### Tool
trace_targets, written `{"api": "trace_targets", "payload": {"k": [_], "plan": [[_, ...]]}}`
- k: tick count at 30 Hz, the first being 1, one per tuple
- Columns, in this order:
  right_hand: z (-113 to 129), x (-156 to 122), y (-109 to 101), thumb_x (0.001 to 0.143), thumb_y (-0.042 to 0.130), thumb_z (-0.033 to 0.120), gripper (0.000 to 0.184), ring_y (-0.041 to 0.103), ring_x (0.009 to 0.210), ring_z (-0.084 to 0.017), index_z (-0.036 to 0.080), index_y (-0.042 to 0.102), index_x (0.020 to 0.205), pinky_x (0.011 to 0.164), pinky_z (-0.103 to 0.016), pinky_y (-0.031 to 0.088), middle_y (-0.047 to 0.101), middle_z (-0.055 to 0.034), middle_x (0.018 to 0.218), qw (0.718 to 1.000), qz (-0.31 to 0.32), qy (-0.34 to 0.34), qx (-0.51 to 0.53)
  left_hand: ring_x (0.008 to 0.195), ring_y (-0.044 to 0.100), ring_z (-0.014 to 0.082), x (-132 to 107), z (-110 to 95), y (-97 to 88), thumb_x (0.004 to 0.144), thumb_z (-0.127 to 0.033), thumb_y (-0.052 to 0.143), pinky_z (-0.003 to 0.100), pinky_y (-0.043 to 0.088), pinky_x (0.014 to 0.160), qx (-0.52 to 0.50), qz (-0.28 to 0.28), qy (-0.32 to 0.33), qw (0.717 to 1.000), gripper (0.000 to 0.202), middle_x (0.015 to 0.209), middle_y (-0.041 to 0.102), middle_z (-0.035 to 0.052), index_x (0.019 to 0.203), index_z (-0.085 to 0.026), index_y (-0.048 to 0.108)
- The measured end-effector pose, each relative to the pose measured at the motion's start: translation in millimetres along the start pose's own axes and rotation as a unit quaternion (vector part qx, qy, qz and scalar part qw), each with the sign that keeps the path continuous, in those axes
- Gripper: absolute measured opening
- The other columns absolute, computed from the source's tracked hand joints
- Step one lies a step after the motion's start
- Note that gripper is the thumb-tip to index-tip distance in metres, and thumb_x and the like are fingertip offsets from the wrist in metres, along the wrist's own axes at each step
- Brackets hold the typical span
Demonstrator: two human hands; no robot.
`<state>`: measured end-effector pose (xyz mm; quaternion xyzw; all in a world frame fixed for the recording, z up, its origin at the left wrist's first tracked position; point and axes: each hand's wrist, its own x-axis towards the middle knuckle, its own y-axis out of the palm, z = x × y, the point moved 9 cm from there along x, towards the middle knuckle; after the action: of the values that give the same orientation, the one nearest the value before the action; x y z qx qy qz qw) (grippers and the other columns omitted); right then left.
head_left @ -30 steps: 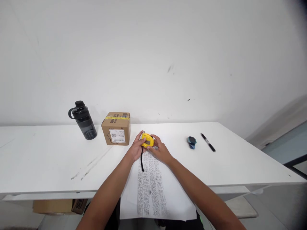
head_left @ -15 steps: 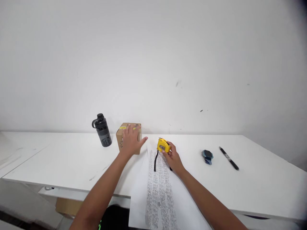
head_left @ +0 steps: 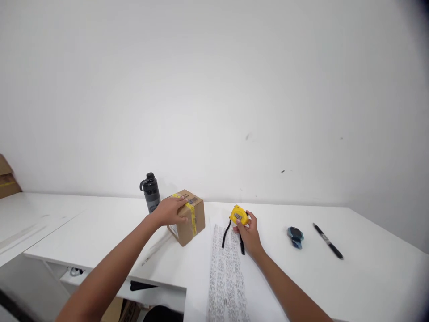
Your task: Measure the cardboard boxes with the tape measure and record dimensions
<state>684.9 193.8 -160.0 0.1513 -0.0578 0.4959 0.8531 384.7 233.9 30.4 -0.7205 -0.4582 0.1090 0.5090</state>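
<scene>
My left hand (head_left: 171, 211) grips a small cardboard box (head_left: 197, 218) with yellow tape, fingers over its top and thumb against the near side. The box is turned with one corner toward me. In my right hand (head_left: 250, 230) is a yellow tape measure (head_left: 239, 215), held above the far end of a long sheet of paper (head_left: 228, 277) covered in dense writing. A black strap (head_left: 225, 234) hangs from the tape measure. Behind my left hand stands a dark water bottle (head_left: 151, 192), its lower part partly covered.
To the right on the white table (head_left: 368, 277) lie a small dark object in bluish wrapping (head_left: 295, 237) and a black pen (head_left: 327, 241). Another cardboard box (head_left: 8, 178) sits at the far left. A white wall rises behind the table.
My left hand has closed on the box and turned it, so another taped side shows. The tape measure stays in my right hand. The view has shifted up and left.
</scene>
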Motion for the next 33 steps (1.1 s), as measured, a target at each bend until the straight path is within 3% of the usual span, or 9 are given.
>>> {"api": "trace_targets", "payload": {"k": [4,7,10,14,19,23,27,30,33], "plan": [[-6,0,-5,0.069,0.071,0.061,0.077,0.068,0.063,-0.016,0.029,0.034,0.129,0.069,-0.035,0.06,0.059,-0.0013,0.104,1.0,-0.022,0.012,0.0,0.126,0.05,0.0373,-47,-14,-5.7,0.054,-0.05,0.08,0.045,0.024,0.112,0.007,0.01,0.041,0.999,0.069,0.135,0.06,0.0087,0.119,-0.03,0.068],[-10,1,-10,0.063,0.077,0.059,0.082,0.068,0.062,-0.017,0.03,0.034,0.127,0.067,-0.035,0.06,0.059,0.0001,0.102,0.998,-0.054,0.022,0.011,0.127,0.049,0.036,-60,-9,-12.1,0.059,-0.059,0.076,0.045,0.023,0.113,-0.015,-0.013,0.022,1.0,0.065,0.134,0.06,0.0076,0.118,-0.031,0.069],[-11,1,-13,0.061,0.078,0.057,0.083,0.068,0.061,-0.018,0.03,0.034,0.126,0.065,-0.035,0.06,0.06,0.0012,0.098,0.997,-0.073,0.02,-0.002,0.125,0.048,0.0348,-55,17,-24.5,0.068,-0.061,0.069,0.046,0.026,0.111,-0.061,-0.044,-0.035,0.997,0.051,0.129,0.063,0.0068,0.109,-0.031,0.072],[-12,0,-13,0.066,0.073,0.06,0.081,0.068,0.06,-0.019,0.029,0.032,0.128,0.066,-0.035,0.058,0.062,0.0033,0.087,0.997,-0.064,0.011,-0.045,0.12,0.054,0.0362,-54,72,-33.0,0.058,-0.057,0.077,0.042,0.039,0.1,-0.186,-0.125,-0.186,0.957,0.071,0.131,0.06,0.0145,0.118,-0.021,0.065],[-10,2,3,0.066,0.069,0.063,0.08,0.068,0.062,-0.022,0.028,0.036,0.129,0.065,-0.038,0.057,0.063,-0.0001,0.09,0.991,-0.014,0.02,-0.135,0.095,0.066,0.0345,-66,82,-9.2,0.052,-0.051,0.08,0.038,0.049,0.078,-0.221,-0.078,-0.252,0.939,0.055,0.103,0.072,0.0132,0.095,-0.019,0.067],[26,1,44,0.069,0.067,0.061,0.076,0.066,0.06,-0.02,0.027,0.038,0.13,0.064,-0.038,0.058,0.06,-0.0027,0.101,0.99,0.021,-0.005,-0.139,0.093,0.066,0.0347,-75,80,-10.9,0.051,-0.049,0.081,0.038,0.049,0.075,-0.206,-0.093,-0.279,0.934,0.051,0.101,0.072,0.0142,0.088,-0.019,0.065],[104,-7,115,0.079,0.058,0.053,0.065,0.067,0.076,-0.021,0.026,0.037,0.133,0.067,-0.037,0.057,0.062,-0.0064,0.109,0.974,0.096,-0.11,-0.171,0.092,0.067,0.0336,-74,86,-1.9,0.055,-0.059,0.078,0.038,0.049,0.074,-0.231,-0.073,-0.277,0.93,0.06,0.099,0.072,0.0124,0.098,-0.02,0.063],[164,-33,184,0.079,0.056,0.034,0.05,0.063,0.094,-0.021,0.03,0.048,0.129,0.081,-0.035,0.051,0.06,-0.0045,0.121,0.882,0.22,-0.274,-0.313,0.092,0.067,0.0304,-74,94,5.1,0.057,-0.06,0.078,0.036,0.05,0.077,-0.29,-0.105,-0.256,0.916,0.082,0.108,0.07,0.0131,0.125,-0.02,0.054],[188,-56,231,0.076,0.054,0.024,0.054,0.062,0.09,-0.019,0.03,0.052,0.13,0.083,-0.032,0.047,0.064,-0.003,0.113,0.787,0.296,-0.339,-0.421,0.097,0.066,0.0275,-75,99,9.7,0.059,-0.057,0.079,0.035,0.049,0.084,-0.326,-0.14,-0.222,0.908,0.106,0.116,0.066,0.0137,0.147,-0.019,0.033]]}}
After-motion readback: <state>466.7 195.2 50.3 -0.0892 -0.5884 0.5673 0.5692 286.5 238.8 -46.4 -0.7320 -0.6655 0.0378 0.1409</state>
